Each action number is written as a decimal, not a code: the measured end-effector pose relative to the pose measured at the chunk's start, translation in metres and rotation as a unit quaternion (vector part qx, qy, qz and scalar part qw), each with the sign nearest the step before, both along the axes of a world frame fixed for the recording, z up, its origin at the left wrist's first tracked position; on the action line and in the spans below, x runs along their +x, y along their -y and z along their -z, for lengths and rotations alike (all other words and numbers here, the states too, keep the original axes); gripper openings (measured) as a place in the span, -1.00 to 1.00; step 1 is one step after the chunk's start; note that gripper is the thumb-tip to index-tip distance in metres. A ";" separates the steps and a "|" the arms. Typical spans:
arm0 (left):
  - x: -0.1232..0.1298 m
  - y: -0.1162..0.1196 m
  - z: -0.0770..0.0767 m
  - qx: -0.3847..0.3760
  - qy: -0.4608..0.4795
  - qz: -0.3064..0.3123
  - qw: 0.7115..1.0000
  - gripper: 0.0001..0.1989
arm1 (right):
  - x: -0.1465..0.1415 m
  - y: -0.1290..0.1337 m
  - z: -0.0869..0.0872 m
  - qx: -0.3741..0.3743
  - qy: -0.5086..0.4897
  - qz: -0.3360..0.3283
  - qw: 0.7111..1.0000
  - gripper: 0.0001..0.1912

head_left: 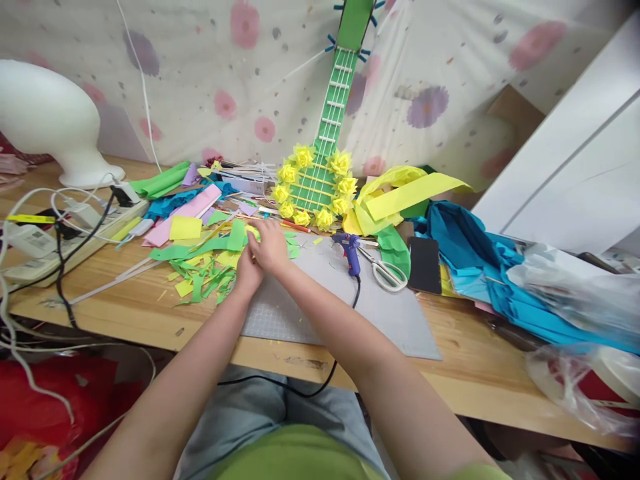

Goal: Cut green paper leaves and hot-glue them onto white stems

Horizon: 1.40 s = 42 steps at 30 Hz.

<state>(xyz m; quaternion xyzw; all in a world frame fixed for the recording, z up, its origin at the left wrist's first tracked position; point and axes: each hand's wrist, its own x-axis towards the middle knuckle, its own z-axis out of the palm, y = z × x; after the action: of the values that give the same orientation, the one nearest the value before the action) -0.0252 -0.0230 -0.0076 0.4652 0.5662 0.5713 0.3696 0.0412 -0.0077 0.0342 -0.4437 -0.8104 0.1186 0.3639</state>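
My two hands meet over the left edge of the grey cutting mat. My right hand (273, 245) curls its fingers over a small yellow piece of paper (253, 232), which shows at its fingertips. Pressed up against it from below is my left hand (248, 270); its fingers are closed and mostly hidden, so what they grip does not show. Just left of the hands lie strips of green paper (173, 253) and yellow-green scraps (213, 277). Behind them leans a green paper guitar (325, 133), its body ringed with yellow paper flowers (341, 162).
Right of my hands, a purple glue gun (351, 255) lies on the cutting mat (320, 313), its cord running off the front edge. Scissors (389, 275) and a black phone (425, 265) are beside it. A power strip (113, 217), a white foam head (55, 120) and blue paper (460, 230) stand around.
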 end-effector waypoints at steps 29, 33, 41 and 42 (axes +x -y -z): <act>0.031 0.013 -0.011 -0.072 0.208 0.147 0.964 -0.62 | 0.090 0.002 0.031 -0.311 -0.307 0.021 0.899 -0.74; 0.036 0.009 -0.011 -0.086 0.181 0.088 0.976 -0.66 | 0.097 0.001 0.038 -0.280 -0.249 0.041 0.926 -0.79; 0.036 0.008 -0.011 -0.080 0.208 0.016 0.975 -0.72 | 0.208 0.040 -0.009 -0.275 0.184 0.134 0.934 -0.95; 0.036 0.008 -0.011 -0.077 0.215 0.013 0.973 -0.73 | 0.226 0.043 -0.011 -0.279 0.227 0.188 0.914 -0.93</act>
<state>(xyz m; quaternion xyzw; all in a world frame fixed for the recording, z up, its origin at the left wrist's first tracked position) 0.0113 -0.0314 0.0029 0.3088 0.5094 0.6082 0.5246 0.2669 -0.0511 0.0450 -0.6863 -0.7067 0.1656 0.0474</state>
